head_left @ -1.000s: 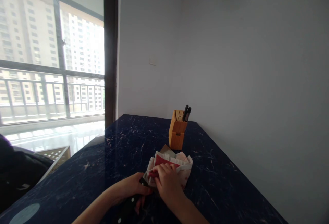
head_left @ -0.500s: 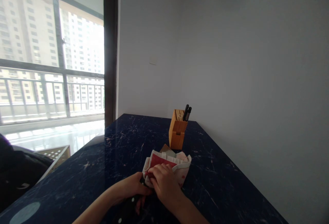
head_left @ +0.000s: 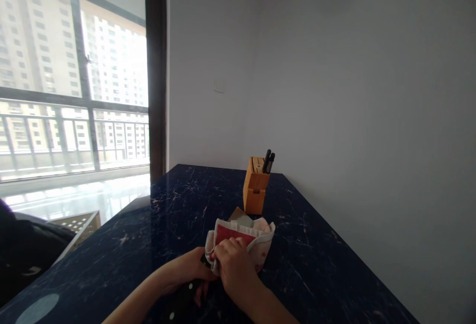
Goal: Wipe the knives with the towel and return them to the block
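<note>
Head view: right hand (head_left: 237,268) curls over cloth (head_left: 262,250); left hand (head_left: 196,263) alongside.

Right hand (head_left: 238,267): shifting leftward, drawing a little nearer the left hand (head_left: 195,267).
Cloth (head_left: 262,252): sliding left along with it, covering slightly more of the black handle (head_left: 191,287).

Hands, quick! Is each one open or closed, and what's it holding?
Left hand: closed around a black handle.
Right hand: closed on the red-and-white cloth.
</note>
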Action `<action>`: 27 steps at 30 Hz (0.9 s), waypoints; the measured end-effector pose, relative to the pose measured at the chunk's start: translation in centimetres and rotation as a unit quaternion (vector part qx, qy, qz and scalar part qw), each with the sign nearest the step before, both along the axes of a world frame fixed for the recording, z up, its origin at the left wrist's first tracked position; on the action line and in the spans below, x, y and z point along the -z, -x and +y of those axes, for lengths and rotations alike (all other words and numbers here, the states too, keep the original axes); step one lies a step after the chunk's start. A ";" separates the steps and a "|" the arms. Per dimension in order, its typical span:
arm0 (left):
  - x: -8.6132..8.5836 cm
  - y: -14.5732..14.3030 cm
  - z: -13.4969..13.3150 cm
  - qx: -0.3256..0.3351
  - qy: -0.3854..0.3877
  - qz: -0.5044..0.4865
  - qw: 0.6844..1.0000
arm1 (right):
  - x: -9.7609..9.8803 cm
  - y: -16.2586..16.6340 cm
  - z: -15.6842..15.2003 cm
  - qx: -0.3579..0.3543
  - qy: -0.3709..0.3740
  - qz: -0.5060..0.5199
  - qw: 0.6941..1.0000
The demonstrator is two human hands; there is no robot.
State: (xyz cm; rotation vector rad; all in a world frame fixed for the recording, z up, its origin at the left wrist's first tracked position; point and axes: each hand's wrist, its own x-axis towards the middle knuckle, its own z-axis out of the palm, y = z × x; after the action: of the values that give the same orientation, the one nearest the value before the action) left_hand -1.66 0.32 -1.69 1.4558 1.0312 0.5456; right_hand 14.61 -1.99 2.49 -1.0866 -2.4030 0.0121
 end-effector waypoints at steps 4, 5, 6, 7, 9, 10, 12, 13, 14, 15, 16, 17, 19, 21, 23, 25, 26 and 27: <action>-0.2 -0.1 -0.2 0.006 -0.002 -0.011 1.000 | -0.3 0.1 0.2 -0.020 0.002 -0.004 1.000; -0.3 -0.2 -0.3 0.009 -0.001 -0.015 1.000 | -0.4 0.0 0.3 -0.023 0.004 -0.012 1.000; -0.5 -0.2 -0.3 0.012 0.000 -0.016 1.000 | -0.6 -0.1 0.3 -0.025 0.005 -0.021 0.999; -0.6 -0.2 -0.4 0.014 0.002 -0.017 1.000 | -0.7 -0.2 0.2 -0.025 0.006 -0.028 0.999; -0.9 -0.3 -0.4 0.019 0.008 -0.016 1.000 | -0.9 -0.5 0.1 -0.024 0.008 -0.037 0.999; -0.9 -0.3 -0.4 0.021 0.012 -0.016 1.000 | -0.9 -0.5 0.0 -0.022 0.009 -0.039 0.999; -0.9 -0.2 -0.4 0.020 0.016 -0.018 0.999 | -0.8 -0.7 0.1 -0.012 0.007 -0.040 0.999; -0.9 -0.2 -0.4 0.018 0.015 -0.019 1.000 | -0.7 -0.7 0.2 -0.004 0.005 -0.042 0.999; -0.9 -0.2 -0.4 0.016 0.013 -0.021 1.000 | -0.6 -0.8 0.4 0.005 0.002 -0.044 0.999; -0.9 -0.2 -0.3 0.015 0.011 -0.021 1.000 | -0.5 -0.9 0.6 0.016 -0.001 -0.045 0.999; -0.9 -0.2 -0.4 0.016 0.011 -0.023 1.000 | -0.4 -1.0 0.9 0.028 -0.006 -0.046 0.999; -0.9 -0.2 -0.4 0.019 0.012 -0.027 0.999 | -0.2 -1.2 1.3 0.040 -0.009 -0.045 0.998; -0.9 -0.2 -0.4 0.024 0.020 -0.032 0.999 | 0.0 -1.6 1.9 0.062 -0.015 -0.040 0.997; -1.0 -0.1 -0.4 0.024 0.026 -0.029 0.999 | 0.2 -2.1 2.5 0.081 -0.021 -0.040 0.996; -1.1 -0.2 -0.5 0.024 0.028 -0.025 0.999 | 0.4 -2.4 2.9 0.097 -0.030 -0.042 0.994; -1.2 -0.2 -0.5 0.025 0.029 -0.024 0.999 | 0.5 -2.7 3.2 0.111 -0.038 -0.043 0.992; -1.2 -0.2 -0.6 0.026 0.031 -0.025 0.999 | 0.6 -2.8 3.3 0.118 -0.039 -0.042 0.991; -1.1 -0.2 -0.6 0.025 0.032 -0.025 0.999 | 0.6 -2.9 3.4 0.124 -0.039 -0.041 0.991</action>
State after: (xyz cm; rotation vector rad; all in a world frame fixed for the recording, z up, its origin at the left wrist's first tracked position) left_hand -1.48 -0.25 -0.56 1.4006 0.9618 0.5058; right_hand 17.47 1.44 1.87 -1.3633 -2.3016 -0.2138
